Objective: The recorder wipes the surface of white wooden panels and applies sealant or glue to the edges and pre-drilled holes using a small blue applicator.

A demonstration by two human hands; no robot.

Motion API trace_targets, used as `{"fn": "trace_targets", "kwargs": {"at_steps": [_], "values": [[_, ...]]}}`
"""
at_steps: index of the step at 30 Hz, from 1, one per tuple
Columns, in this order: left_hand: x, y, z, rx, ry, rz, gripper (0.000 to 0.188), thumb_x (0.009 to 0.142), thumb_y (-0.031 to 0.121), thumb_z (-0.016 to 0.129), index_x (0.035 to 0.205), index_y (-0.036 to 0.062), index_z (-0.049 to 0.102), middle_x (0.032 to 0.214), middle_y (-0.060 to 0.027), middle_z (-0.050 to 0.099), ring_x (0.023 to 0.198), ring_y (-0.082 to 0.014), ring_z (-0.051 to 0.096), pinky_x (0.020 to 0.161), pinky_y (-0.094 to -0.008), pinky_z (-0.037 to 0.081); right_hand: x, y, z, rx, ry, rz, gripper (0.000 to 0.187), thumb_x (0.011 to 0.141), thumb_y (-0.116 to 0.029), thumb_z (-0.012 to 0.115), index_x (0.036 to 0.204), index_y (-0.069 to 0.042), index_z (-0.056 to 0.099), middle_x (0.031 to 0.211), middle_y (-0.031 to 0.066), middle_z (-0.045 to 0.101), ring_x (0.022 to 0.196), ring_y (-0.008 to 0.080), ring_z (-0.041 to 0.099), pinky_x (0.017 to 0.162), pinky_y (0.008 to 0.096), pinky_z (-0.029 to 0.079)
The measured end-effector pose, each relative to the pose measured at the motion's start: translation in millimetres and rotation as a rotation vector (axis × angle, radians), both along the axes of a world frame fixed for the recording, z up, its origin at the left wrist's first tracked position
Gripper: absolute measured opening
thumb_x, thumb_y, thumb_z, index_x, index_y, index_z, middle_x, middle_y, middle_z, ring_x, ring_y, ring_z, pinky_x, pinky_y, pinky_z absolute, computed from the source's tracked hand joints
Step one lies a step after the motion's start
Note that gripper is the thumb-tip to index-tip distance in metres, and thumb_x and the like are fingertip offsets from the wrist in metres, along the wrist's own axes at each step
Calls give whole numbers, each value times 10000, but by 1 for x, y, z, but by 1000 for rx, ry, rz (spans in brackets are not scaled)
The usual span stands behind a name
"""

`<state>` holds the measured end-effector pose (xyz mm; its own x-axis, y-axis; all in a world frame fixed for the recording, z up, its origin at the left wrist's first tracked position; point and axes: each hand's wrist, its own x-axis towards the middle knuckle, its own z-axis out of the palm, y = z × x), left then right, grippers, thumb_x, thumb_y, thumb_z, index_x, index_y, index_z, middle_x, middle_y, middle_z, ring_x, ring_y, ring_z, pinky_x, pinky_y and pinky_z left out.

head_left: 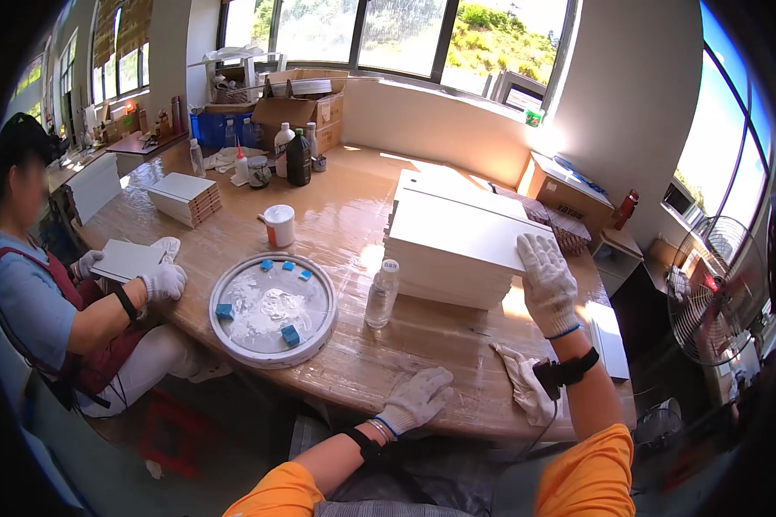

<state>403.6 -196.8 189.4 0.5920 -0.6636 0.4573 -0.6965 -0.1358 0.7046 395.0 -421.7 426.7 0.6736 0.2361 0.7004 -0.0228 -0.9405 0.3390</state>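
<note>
Glossy wooden table [353,215], matt white boards [457,233], knitted cloth gloves [547,284].

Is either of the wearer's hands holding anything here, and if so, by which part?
Nothing is gripped. The right hand lies flat on the near right corner of the top white board in the stack. The left hand rests on the table edge.

My right hand [547,284] rests on the stack of boards [461,246] at the desk's [345,215] right; a bottle [381,295] stands just left of it, a round tray [273,308] farther left, my left hand [416,398] at the near edge.
</note>
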Motion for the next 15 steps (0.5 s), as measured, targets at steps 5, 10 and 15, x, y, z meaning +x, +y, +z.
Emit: {"fn": "trace_targets", "kwargs": {"at_steps": [5,10,15], "values": [[-1,43,2,-636,1381,-401,605,967,536,433,1392,106,441,1372,-162,503,1271,-313,480,1090,-428,347,-105,36,-40,64,146,143,501,759,-36,584,1259,-33,551,1257,184,592,1211,370,541,1072,489,395],[-24,115,71,-666,1183,-351,699,952,582,431,1392,38,409,1376,-145,494,1258,-296,491,1076,-430,389,-152,58,-113,172,302,223,434,780,-111,594,1207,-41,576,1223,165,616,1145,340,591,1053,480,421],[-59,148,68,-729,1670,-151,529,938,203,548,1380,-39,385,1362,-208,488,1226,-318,524,1084,-446,391,-145,60,-131,97,532,248,588,753,-204,653,1320,-133,514,1373,160,492,1301,341,447,1125,494,313]]}}
